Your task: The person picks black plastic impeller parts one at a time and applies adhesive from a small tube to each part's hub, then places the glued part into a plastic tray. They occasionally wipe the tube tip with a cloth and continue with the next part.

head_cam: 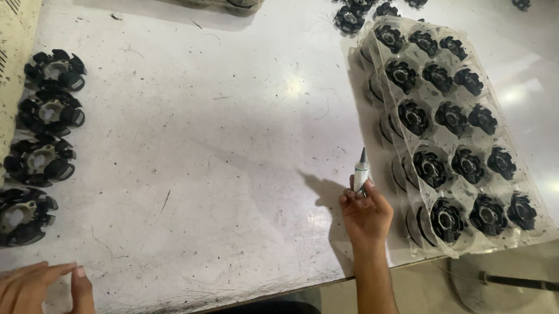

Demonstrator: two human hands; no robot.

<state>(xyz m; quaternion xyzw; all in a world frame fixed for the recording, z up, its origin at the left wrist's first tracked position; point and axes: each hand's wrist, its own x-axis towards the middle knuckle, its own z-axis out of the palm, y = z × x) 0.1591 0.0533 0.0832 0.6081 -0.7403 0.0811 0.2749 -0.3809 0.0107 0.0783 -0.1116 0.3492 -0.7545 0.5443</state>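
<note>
Right hand (366, 214) clenched around small grey tube (361, 172), held over desk (227, 139) edge | tube upright, long axis vertical, pointed nozzle up; judged light, soft-walled, best gripped low on body | left hand (40, 289) released, fingers spread, nearest black wound cores (41, 158) in a row | clear trays (454, 131) of cores just right of tube.

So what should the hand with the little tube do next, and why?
Probably carry the small nozzle-tipped tube left toward the four black round parts lined up near the left hand. The right hand holds it upright over bare table, touching no part.
</note>
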